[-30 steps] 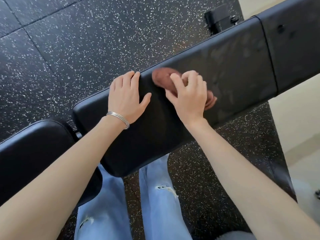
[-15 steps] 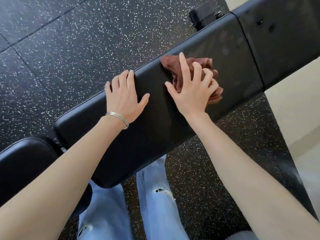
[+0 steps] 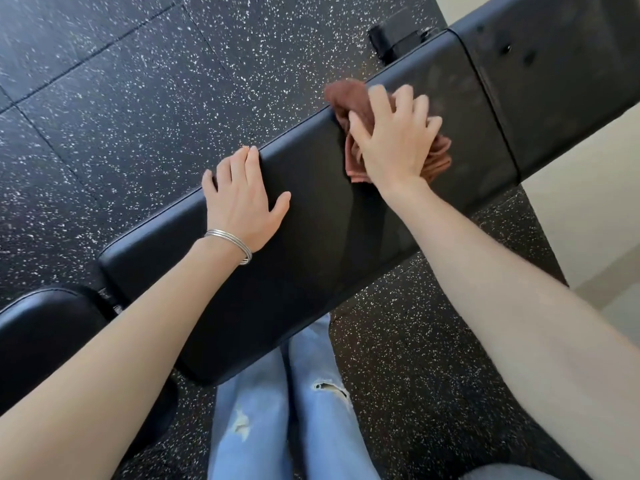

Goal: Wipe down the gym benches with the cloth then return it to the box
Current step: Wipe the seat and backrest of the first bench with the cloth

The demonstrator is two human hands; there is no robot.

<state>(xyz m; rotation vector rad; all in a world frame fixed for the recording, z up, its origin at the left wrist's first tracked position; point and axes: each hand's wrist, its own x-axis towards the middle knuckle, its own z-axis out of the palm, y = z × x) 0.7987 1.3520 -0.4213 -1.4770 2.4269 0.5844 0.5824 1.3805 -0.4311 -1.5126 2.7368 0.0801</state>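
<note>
A long black padded gym bench (image 3: 311,244) runs diagonally across the head view. A bunched brown cloth (image 3: 346,97) lies on its upper right part, near the far edge. My right hand (image 3: 394,140) is on top of the cloth, fingers spread and bent over it, pressing it onto the pad. My left hand (image 3: 239,206) rests flat on the bench to the left of the cloth, with its fingertips at the far edge and a silver bangle on the wrist. No box is in view.
A second black pad (image 3: 561,74) adjoins the bench at the upper right, and another black pad (image 3: 41,337) lies at the lower left. A black bracket (image 3: 391,39) sits behind the bench. Speckled black rubber floor (image 3: 138,98) surrounds everything. My jeans-clad legs (image 3: 311,417) stand below the bench.
My right hand has slid the cloth along the bench toward the upper right, and its fingers are now more bent over it. My left hand has stayed flat on the pad.
</note>
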